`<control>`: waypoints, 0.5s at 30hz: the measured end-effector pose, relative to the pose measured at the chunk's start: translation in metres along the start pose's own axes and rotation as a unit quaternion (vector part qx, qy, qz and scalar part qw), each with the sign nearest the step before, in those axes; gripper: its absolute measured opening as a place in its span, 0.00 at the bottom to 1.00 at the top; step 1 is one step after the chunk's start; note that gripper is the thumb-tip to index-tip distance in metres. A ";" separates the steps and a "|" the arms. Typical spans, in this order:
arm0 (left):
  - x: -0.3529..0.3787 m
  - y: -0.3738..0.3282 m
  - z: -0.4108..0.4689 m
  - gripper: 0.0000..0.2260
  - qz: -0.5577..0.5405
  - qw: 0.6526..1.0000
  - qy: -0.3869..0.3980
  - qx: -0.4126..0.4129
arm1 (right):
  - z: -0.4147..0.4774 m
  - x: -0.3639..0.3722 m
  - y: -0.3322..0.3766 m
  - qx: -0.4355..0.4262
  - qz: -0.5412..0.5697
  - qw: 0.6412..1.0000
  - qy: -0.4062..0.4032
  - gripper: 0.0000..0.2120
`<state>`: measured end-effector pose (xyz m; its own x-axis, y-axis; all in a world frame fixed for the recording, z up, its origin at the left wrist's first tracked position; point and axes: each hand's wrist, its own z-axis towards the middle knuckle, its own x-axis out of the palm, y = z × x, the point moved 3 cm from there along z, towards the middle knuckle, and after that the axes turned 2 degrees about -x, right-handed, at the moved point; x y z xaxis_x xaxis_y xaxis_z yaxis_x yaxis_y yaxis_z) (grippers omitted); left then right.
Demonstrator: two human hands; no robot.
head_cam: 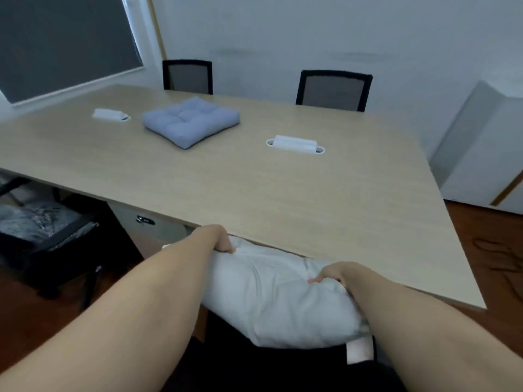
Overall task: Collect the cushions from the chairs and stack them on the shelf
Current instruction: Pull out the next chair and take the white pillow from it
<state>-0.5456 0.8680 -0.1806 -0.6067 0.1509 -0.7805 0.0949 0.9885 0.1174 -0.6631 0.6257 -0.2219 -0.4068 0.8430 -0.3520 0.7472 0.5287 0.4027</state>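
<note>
A white cushion (271, 301) lies just below the near edge of the wooden table (254, 188), over a dark chair seat. My left hand (219, 240) grips its far left corner, partly under the table edge. My right hand (336, 274) clasps its right side, fingers pressed into the fabric. A grey-blue tufted cushion (191, 121) rests flat on the table top, toward the far left. No shelf is in view.
Two black mesh chairs (187, 76) (334, 90) stand at the table's far side against the wall. Another dark chair (48, 224) sits at the left. Two white cable covers (294, 144) (110, 114) are set in the table. A white cabinet (481, 154) stands at right.
</note>
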 end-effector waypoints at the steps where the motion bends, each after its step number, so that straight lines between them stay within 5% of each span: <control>1: -0.010 0.004 -0.010 0.29 0.004 1.000 -0.004 0.002 | -0.011 -0.002 0.006 -0.009 -0.012 1.000 -0.002 0.23; 11: -0.075 0.021 -0.041 0.30 -0.061 0.994 -0.087 0.016 | -0.066 -0.046 0.053 -0.063 0.082 0.990 -0.094 0.21; 15: -0.089 0.008 -0.030 0.26 -0.122 0.981 -0.149 0.015 | -0.052 -0.076 0.067 -0.135 0.264 0.935 -0.196 0.18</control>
<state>-0.5145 0.8628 -0.0911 -0.3568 -0.1022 -0.9286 0.0012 0.9940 -0.1098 -0.6089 0.6021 -0.1240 0.2440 0.9204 -0.3055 0.6080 0.1002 0.7876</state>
